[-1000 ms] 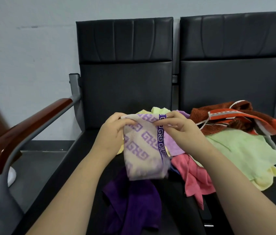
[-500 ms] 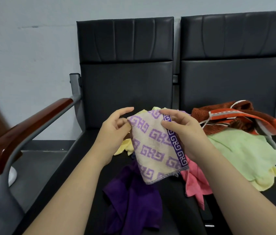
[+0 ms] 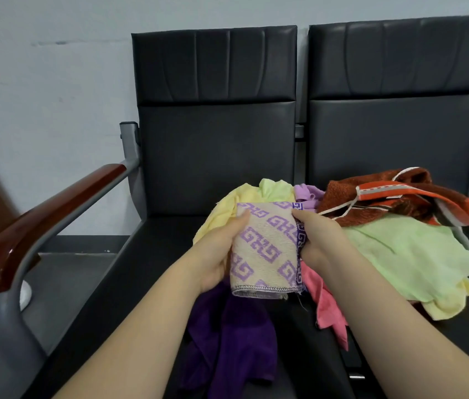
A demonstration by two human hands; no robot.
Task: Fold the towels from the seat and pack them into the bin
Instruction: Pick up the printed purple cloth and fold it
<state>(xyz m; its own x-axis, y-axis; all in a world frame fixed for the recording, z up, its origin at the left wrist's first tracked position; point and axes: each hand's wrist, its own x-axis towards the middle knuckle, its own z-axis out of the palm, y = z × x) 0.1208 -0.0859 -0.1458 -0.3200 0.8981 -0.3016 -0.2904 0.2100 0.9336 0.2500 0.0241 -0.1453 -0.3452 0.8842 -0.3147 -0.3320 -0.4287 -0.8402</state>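
clasping the patterned towel, left hand and right hand hide their fingers behind it.

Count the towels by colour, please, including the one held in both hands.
Beige towel with purple pattern: 1
Dark purple towel: 1
Pink towel: 1
Lilac towel: 1
Rust-orange towel: 1
Light green patches: 2
Pale yellow patches: 2
Total: 9, if separate patches are separate towels.

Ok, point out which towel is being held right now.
The beige towel with the purple key pattern, gripped between left hand and right hand; the rest, like the light green towel, lie loose on the black seat.
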